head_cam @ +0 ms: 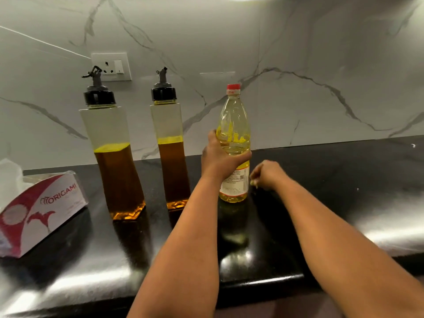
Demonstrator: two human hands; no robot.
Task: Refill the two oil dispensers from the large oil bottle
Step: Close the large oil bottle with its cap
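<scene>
Two tall square oil dispensers with black pourer caps stand on the black counter, the left dispenser and the right dispenser, each a little over half full of amber oil. To their right stands the large clear oil bottle with a red cap, upright on the counter and holding pale yellow oil. My left hand grips the bottle around its middle. My right hand hovers just right of the bottle's label with its fingers loosely curled, holding nothing.
A red and white tissue box lies at the left of the glossy black counter. A marble wall with a power socket rises close behind the dispensers. The counter's front edge runs beneath my forearms.
</scene>
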